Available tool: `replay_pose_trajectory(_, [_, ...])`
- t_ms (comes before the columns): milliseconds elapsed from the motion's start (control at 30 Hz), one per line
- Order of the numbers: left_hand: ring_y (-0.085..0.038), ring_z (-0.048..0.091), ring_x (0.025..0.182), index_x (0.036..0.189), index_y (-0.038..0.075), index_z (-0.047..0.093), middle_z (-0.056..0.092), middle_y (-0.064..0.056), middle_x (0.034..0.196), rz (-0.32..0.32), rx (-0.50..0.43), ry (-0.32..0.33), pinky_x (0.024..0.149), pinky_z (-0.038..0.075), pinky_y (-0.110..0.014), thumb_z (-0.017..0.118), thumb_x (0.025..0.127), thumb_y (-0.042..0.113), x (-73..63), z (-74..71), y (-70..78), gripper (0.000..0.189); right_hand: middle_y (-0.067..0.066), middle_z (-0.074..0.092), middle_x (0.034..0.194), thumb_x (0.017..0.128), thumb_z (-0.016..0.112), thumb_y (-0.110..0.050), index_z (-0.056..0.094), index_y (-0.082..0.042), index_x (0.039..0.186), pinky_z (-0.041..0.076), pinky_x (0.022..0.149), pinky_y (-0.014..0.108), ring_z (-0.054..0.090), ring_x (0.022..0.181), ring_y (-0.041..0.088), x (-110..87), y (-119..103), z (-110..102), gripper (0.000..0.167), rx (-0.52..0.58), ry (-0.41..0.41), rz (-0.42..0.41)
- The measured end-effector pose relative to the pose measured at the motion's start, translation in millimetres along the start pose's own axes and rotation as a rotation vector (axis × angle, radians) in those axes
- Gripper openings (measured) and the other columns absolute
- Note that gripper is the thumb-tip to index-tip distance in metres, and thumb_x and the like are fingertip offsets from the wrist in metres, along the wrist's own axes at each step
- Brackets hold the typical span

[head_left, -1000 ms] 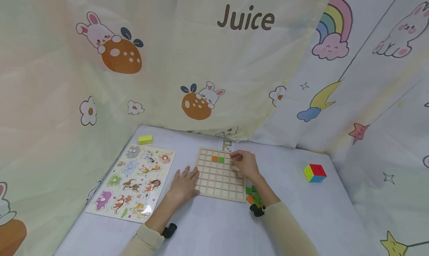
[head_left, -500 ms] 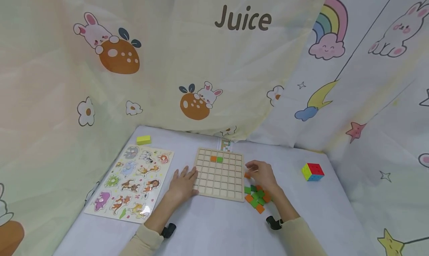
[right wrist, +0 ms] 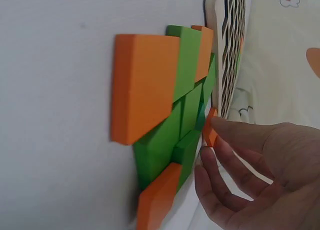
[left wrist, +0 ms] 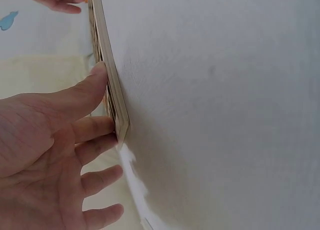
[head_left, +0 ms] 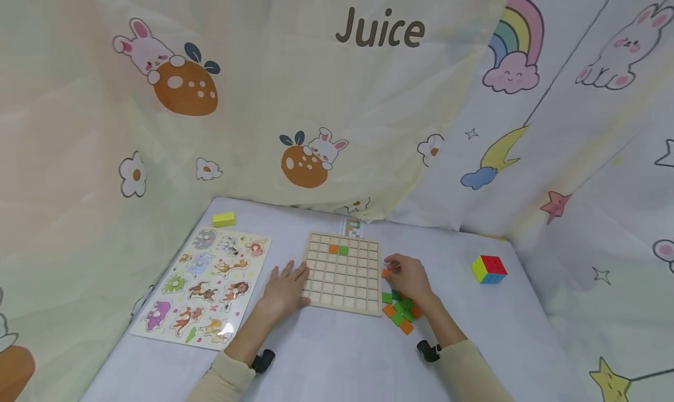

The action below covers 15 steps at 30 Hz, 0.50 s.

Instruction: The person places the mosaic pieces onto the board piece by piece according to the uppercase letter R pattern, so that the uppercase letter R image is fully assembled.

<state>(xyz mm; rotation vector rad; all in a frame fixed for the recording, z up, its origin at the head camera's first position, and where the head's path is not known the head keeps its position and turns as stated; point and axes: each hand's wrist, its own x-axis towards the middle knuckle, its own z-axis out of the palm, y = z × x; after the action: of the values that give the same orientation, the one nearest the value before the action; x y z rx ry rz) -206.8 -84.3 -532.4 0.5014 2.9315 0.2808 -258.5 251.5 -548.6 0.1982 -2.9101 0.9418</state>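
A wooden grid board [head_left: 342, 279] lies mid-table, with one orange tile [head_left: 334, 248] and one green tile [head_left: 343, 250] side by side in its upper cells. My left hand [head_left: 286, 288] rests at the board's left edge, fingers spread; in the left wrist view its thumb and fingertips [left wrist: 101, 72] touch the wooden rim [left wrist: 117, 100]. Right of the board, my right hand [head_left: 411, 278] pinches a loose orange tile [right wrist: 210, 130] between thumb and fingers, close to the board's edge. A pile of green and orange tiles [right wrist: 150, 80] lies just nearer to me than that hand.
An animal puzzle board [head_left: 210, 288] lies at the left, with a yellow block [head_left: 223, 219] behind it. A printed pattern card [head_left: 353, 227] sits beyond the grid board. At the right stands a colourful puzzle cube [head_left: 489, 269]. Printed curtains hang behind the table.
My right hand has moved from above the grid board's upper right to the table beside it, and its fingers have closed on the orange tile there. My left hand stays at the board's edge.
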Motion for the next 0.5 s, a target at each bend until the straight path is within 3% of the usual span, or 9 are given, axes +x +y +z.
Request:
replay_pose_trajectory(200, [-0.043,0.028,0.155,0.155,0.001,0.047,0.039,-0.014,0.165,0.003,-0.014,0.007,0.124,0.022,-0.066,0.078,0.093,0.037,0.5,-1.2,-0.1,0.078,0.004,0.075,0.091,0.084,0.079,-0.001,0.075,-0.006,0.120,0.060,0.067,0.036,0.072,0.080,0.018,3.9,-2.2,-1.7,0.036,0.029,0.001,0.038])
replay_pose_trajectory(500, [-0.042,0.028,0.155,0.155,0.002,0.047,0.039,-0.014,0.165,-0.001,-0.013,0.011,0.124,0.022,-0.065,0.078,0.093,0.037,-1.2,0.4,-0.1,0.078,0.002,0.075,0.094,0.085,0.084,-0.005,0.076,-0.007,0.120,0.061,0.077,0.041,0.071,0.083,0.020,5.9,1.4,-8.6,0.035,0.160,0.014,0.103])
